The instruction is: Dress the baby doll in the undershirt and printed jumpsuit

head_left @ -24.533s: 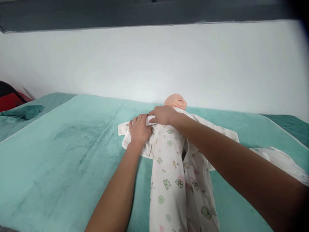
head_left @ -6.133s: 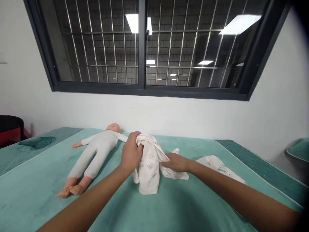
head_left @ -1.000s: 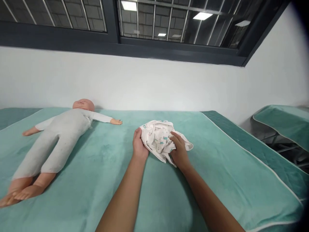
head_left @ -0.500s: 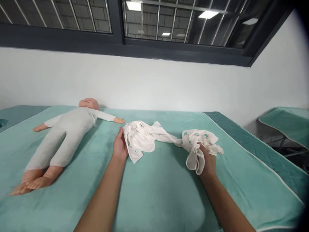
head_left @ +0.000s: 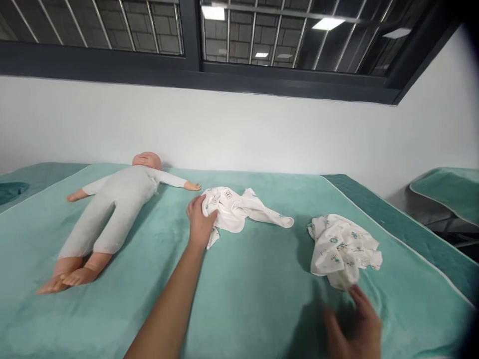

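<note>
In the head view, a white printed baby shirt (head_left: 234, 212) lies on the green bed cover, one sleeve stretched to the right. My left hand (head_left: 201, 219) is closed on its left edge, thumb over the cloth. A second white baby garment (head_left: 342, 249) with green print lies crumpled to the right; its kind is hard to make out. Just below it, my right hand (head_left: 357, 324) is open, thumb and fingers apart, the fingertips at the garment's lower edge. A baby doll (head_left: 125, 192) in a white bodysuit lies on its back at the left.
The green bed cover (head_left: 258, 299) runs back to a white wall (head_left: 239, 129) below a dark-framed, barred window (head_left: 262, 80). A darker green strip (head_left: 396, 224) borders it on the right. Another green-covered surface (head_left: 449, 192) stands beyond at the right.
My right hand has let go of the crumpled garment and drawn back toward me. That garment now lies farther right and nearer, apart from the shirt's sleeve. My left hand stays at the shirt.
</note>
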Motion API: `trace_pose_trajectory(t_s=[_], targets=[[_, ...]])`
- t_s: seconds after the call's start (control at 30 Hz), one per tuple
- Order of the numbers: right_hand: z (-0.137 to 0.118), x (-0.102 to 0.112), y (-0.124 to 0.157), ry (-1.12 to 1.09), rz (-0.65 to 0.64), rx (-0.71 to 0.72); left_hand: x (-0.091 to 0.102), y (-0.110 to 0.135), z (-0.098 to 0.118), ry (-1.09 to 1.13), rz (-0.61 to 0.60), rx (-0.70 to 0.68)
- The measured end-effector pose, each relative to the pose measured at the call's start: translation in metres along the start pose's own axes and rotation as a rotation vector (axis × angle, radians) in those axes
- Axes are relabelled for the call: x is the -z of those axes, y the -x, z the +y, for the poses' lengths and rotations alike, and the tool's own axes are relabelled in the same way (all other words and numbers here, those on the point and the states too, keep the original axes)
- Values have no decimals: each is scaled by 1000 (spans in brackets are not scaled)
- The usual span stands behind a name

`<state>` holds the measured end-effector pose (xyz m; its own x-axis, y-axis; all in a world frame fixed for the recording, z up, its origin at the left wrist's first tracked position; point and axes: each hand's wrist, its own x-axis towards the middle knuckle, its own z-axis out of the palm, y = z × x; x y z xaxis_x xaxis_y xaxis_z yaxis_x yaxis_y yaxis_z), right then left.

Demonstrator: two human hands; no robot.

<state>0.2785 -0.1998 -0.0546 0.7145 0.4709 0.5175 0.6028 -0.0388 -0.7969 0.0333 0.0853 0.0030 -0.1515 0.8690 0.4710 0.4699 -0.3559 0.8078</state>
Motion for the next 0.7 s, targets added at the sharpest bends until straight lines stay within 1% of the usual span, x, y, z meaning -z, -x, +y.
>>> trace_pose_trajectory(t_s=[0.03, 0.07, 0.1, 0.17, 0.23, 0.3, 0.37, 0.43, 0.5, 0.57, 0.63, 0.67, 0.7], targets=[[-13, -9, 8, 27, -42, 108, -1, 0, -2, -77, -9, -52], [-29, -19, 13, 28, -81, 187, -1, 1, -4, -134, -22, -92], [-45, -30, 13, 17, -134, 236, -1, 1, -5, -165, -33, -115], [-75, -56, 1, -11, -232, 270, 2, 4, -5, -152, -16, -109], [-97, -86, -24, -28, -301, 339, 6, 8, 0, -92, 53, -57], [-110, -119, -53, -9, -359, 418, 14, 15, 12, -14, 108, -24], [-118, -148, -82, 38, -439, 447, 25, 24, 30, 66, 135, -50], [-124, -171, -104, 66, -530, 478, 40, 32, 51, 125, 146, -114], [-132, -184, -120, 67, -629, 491, 57, 35, 71, 128, 124, -191], [-143, -189, -131, 49, -714, 470, 75, 31, 88, 70, 88, -251], [-156, -187, -138, 26, -750, 446, 91, 22, 103, -43, 82, -298], [-163, -184, -140, 7, -744, 454, 97, 18, 110, -120, 76, -334], [-171, -178, -141, -21, -729, 477, 100, 15, 115, -202, 44, -381]])
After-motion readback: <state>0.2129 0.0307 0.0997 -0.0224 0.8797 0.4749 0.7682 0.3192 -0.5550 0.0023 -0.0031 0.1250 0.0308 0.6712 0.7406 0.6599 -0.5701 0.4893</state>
